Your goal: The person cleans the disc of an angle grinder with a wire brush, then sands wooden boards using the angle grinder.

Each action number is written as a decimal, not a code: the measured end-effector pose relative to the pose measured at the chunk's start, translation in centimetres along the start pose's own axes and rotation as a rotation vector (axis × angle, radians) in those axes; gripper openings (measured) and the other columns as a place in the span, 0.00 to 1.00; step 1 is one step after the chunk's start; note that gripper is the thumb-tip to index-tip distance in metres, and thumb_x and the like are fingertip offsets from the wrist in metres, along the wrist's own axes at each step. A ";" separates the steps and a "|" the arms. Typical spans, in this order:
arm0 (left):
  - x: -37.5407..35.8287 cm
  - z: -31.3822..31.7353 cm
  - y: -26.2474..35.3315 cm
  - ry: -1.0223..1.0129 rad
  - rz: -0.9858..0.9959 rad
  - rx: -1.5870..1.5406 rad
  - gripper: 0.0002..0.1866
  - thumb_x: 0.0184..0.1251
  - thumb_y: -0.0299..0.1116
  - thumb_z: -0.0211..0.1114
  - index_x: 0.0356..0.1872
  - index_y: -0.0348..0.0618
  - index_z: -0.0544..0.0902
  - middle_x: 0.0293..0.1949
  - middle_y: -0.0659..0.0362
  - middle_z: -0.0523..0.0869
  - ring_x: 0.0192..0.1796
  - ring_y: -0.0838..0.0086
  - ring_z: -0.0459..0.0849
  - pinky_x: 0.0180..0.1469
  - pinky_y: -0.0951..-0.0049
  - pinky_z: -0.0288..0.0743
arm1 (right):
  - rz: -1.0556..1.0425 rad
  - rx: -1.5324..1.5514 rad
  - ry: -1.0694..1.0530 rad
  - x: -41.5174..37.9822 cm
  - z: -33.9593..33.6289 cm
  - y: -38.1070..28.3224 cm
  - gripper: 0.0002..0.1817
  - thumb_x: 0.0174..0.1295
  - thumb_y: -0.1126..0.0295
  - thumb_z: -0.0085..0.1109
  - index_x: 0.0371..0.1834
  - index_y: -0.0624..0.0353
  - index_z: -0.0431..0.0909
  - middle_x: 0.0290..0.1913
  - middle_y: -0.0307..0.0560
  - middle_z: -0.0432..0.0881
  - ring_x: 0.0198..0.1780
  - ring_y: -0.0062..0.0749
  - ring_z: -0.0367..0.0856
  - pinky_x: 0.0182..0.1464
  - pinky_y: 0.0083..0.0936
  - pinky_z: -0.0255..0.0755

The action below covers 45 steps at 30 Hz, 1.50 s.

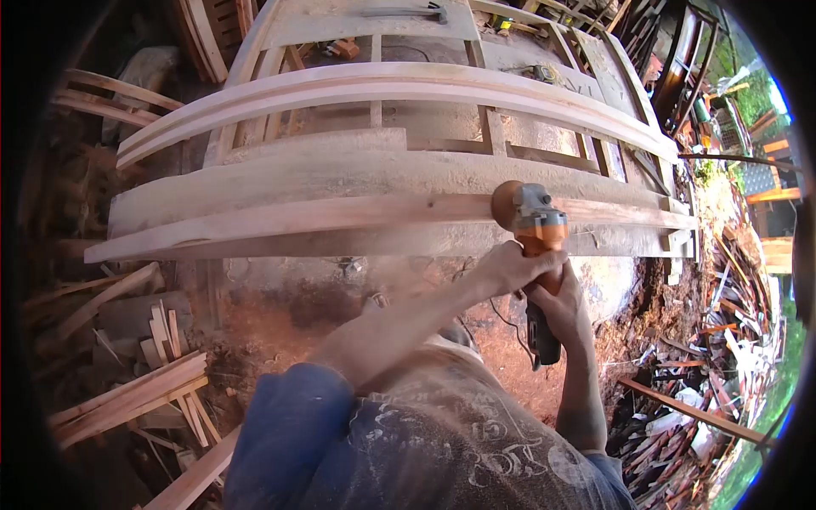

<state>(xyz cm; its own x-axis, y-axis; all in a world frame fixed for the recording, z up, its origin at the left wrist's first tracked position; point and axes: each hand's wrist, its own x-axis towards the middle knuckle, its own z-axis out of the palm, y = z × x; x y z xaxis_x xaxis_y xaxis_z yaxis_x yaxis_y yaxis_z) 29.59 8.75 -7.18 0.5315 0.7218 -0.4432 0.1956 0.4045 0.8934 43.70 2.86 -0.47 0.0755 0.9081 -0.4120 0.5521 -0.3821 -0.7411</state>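
On the near side of the narrow board (pixel 340 214), the right hand (pixel 563 299) had its fingers closed round the rear grip of an angle grinder (pixel 541 228). The left hand (pixel 508 269), a little nearer the board, had its fingers wrapped over the tool's body (just behind the orange housing). The grinder's round disc (pixel 507 205) lay against the narrow board. Beyond that board stretched a paler grooved rail (pixel 374 82), and farther beyond it lay a claw hammer (pixel 429 12).
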 end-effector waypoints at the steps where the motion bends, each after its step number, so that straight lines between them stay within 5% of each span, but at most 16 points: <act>1: -1.6 -0.7 1.0 0.116 0.143 0.209 0.23 0.67 0.52 0.68 0.32 0.38 0.88 0.30 0.50 0.88 0.34 0.66 0.88 0.37 0.65 0.80 | -0.015 0.031 -0.005 0.2 0.0 0.5 0.35 0.56 0.62 0.68 0.65 0.65 0.66 0.45 0.60 0.85 0.46 0.46 0.87 0.49 0.39 0.80; 3: -5.6 -1.7 2.1 0.332 0.415 0.645 0.21 0.68 0.49 0.67 0.25 0.39 0.86 0.25 0.48 0.87 0.31 0.61 0.88 0.34 0.61 0.80 | -0.054 -0.006 -0.006 -0.1 1.3 -0.2 0.29 0.58 0.66 0.67 0.60 0.64 0.68 0.44 0.59 0.84 0.44 0.45 0.86 0.44 0.37 0.79; 6: -7.8 -3.5 2.6 0.497 1.041 0.708 0.14 0.67 0.40 0.66 0.25 0.43 0.84 0.26 0.51 0.86 0.31 0.59 0.87 0.40 0.57 0.80 | -0.082 -0.323 -0.161 -0.8 4.5 -2.1 0.21 0.62 0.67 0.64 0.55 0.64 0.73 0.44 0.58 0.83 0.42 0.45 0.84 0.41 0.36 0.79; 7: -8.0 -4.9 2.6 0.547 1.292 0.748 0.13 0.67 0.39 0.66 0.25 0.44 0.83 0.26 0.52 0.86 0.31 0.59 0.87 0.42 0.57 0.80 | -0.403 -0.460 -0.083 -1.6 6.1 -2.0 0.17 0.64 0.65 0.64 0.49 0.64 0.76 0.45 0.58 0.82 0.44 0.48 0.84 0.46 0.40 0.78; 8: -8.6 -6.7 2.8 0.470 1.324 0.872 0.11 0.65 0.39 0.67 0.28 0.45 0.84 0.28 0.56 0.87 0.33 0.62 0.86 0.46 0.60 0.79 | -0.451 -0.526 -0.134 -1.1 8.1 -1.1 0.19 0.63 0.63 0.66 0.50 0.65 0.76 0.46 0.59 0.82 0.45 0.50 0.84 0.47 0.42 0.78; 11: -11.6 -11.5 -0.3 0.397 0.988 0.898 0.12 0.63 0.40 0.69 0.23 0.48 0.85 0.25 0.60 0.85 0.29 0.65 0.81 0.46 0.63 0.77 | -0.502 -0.382 -0.285 -1.5 13.9 -5.4 0.23 0.61 0.60 0.70 0.52 0.65 0.78 0.47 0.59 0.83 0.47 0.49 0.84 0.48 0.41 0.78; 15: -19.9 -19.8 -2.3 0.613 0.962 1.045 0.15 0.65 0.39 0.67 0.20 0.43 0.84 0.24 0.54 0.86 0.31 0.61 0.85 0.46 0.62 0.78 | -0.479 -0.177 -0.556 -2.7 21.7 -14.3 0.23 0.59 0.60 0.71 0.52 0.64 0.82 0.44 0.56 0.87 0.47 0.43 0.86 0.48 0.37 0.78; 21: -24.9 -25.4 -3.9 0.436 0.917 1.156 0.12 0.62 0.37 0.69 0.20 0.45 0.84 0.21 0.58 0.84 0.27 0.69 0.84 0.44 0.63 0.78 | 0.003 -0.171 -0.691 -5.0 26.6 -17.3 0.19 0.59 0.62 0.70 0.48 0.65 0.84 0.42 0.51 0.88 0.42 0.33 0.87 0.45 0.35 0.79; 25: -19.1 -18.9 -3.7 0.146 1.211 0.935 0.10 0.54 0.34 0.66 0.15 0.48 0.80 0.17 0.60 0.79 0.24 0.69 0.79 0.36 0.65 0.75 | -0.075 0.432 -0.312 -8.7 24.1 -7.7 0.14 0.62 0.73 0.68 0.49 0.66 0.78 0.36 0.43 0.84 0.36 0.28 0.85 0.38 0.28 0.80; 27: -16.1 -15.4 -2.8 -0.008 1.182 1.074 0.11 0.56 0.36 0.64 0.15 0.50 0.81 0.16 0.60 0.78 0.22 0.68 0.77 0.36 0.65 0.76 | 0.196 0.553 -0.132 -10.2 22.3 -6.2 0.15 0.61 0.70 0.70 0.47 0.65 0.78 0.35 0.46 0.84 0.33 0.30 0.85 0.34 0.27 0.80; 30: -13.0 -13.5 -1.3 -0.054 1.206 1.163 0.10 0.50 0.38 0.65 0.12 0.55 0.84 0.20 0.62 0.87 0.23 0.71 0.84 0.37 0.67 0.79 | 0.214 0.682 0.044 -9.7 21.7 -6.1 0.14 0.63 0.69 0.68 0.45 0.65 0.78 0.32 0.45 0.83 0.28 0.30 0.84 0.30 0.27 0.79; 33: -12.8 -16.1 -3.3 0.019 1.297 1.055 0.07 0.45 0.39 0.65 0.13 0.55 0.85 0.19 0.63 0.85 0.24 0.72 0.83 0.35 0.67 0.78 | 0.209 0.661 0.027 -9.1 23.0 -8.3 0.12 0.64 0.69 0.67 0.44 0.65 0.78 0.31 0.44 0.83 0.27 0.29 0.83 0.29 0.27 0.79; 35: -16.4 -19.2 -2.3 0.116 1.299 1.089 0.05 0.40 0.40 0.65 0.13 0.55 0.84 0.18 0.63 0.83 0.23 0.72 0.82 0.34 0.66 0.78 | 0.242 0.521 -0.196 -8.4 24.3 -9.9 0.08 0.64 0.72 0.65 0.43 0.64 0.80 0.33 0.45 0.84 0.30 0.27 0.84 0.32 0.27 0.80; 37: -20.1 -23.0 -2.8 0.216 1.067 1.112 0.12 0.54 0.35 0.67 0.13 0.51 0.82 0.15 0.62 0.79 0.24 0.69 0.80 0.41 0.66 0.76 | 0.028 0.385 -0.318 -7.6 26.9 -13.6 0.13 0.62 0.73 0.65 0.49 0.66 0.81 0.40 0.44 0.85 0.41 0.26 0.83 0.44 0.27 0.79; 43: -27.7 -29.8 -3.7 0.454 0.811 1.191 0.09 0.53 0.33 0.72 0.20 0.44 0.80 0.23 0.56 0.81 0.30 0.62 0.83 0.44 0.61 0.77 | -0.226 0.040 -0.626 -4.9 32.0 -19.8 0.26 0.62 0.52 0.66 0.52 0.65 0.81 0.42 0.64 0.87 0.47 0.52 0.87 0.54 0.41 0.78; 45: -27.8 -29.9 -3.3 0.462 0.746 1.252 0.09 0.52 0.33 0.72 0.21 0.43 0.81 0.23 0.55 0.82 0.30 0.62 0.83 0.44 0.60 0.78 | -0.158 0.035 -0.634 -5.0 30.8 -20.3 0.25 0.63 0.54 0.66 0.52 0.65 0.81 0.42 0.63 0.87 0.47 0.52 0.87 0.54 0.40 0.78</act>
<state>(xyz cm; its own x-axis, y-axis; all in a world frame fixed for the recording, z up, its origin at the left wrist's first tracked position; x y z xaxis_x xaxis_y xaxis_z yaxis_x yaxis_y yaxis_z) -10.50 4.16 0.00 0.5723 0.7418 0.3497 0.6831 -0.6671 0.2974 6.55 0.81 0.27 -0.5145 0.6805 -0.5217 0.4884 -0.2675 -0.8306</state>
